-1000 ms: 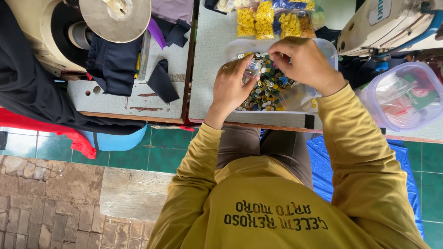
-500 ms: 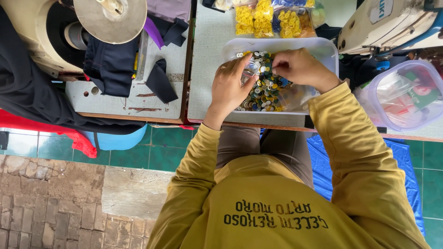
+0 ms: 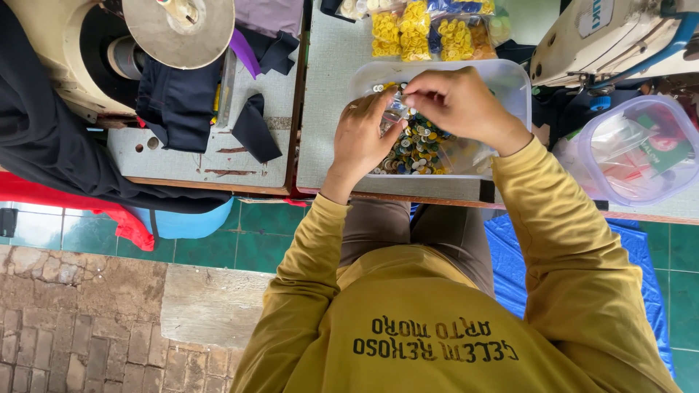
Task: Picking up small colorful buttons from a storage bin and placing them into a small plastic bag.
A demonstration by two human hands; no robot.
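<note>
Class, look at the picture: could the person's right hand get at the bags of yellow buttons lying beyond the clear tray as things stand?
Probably yes. The right hand hovers over the clear tray, and the bags of yellow buttons lie just past its far rim, uncovered. It shares a small clear bag with the left hand.

The person wears a mustard-yellow long-sleeved top of soft knit cloth; both sleeves (image 3: 561,240) run the whole length of the arms and end in plain cuffs at the wrists, creased along the forearms and at the elbows; dark lettering is printed in two lines across the chest (image 3: 435,340), seen upside down from above; the left hand (image 3: 362,140) and right hand (image 3: 460,104) are bare, without gloves; grey-brown trousers (image 3: 408,229) cover the lap.
</note>
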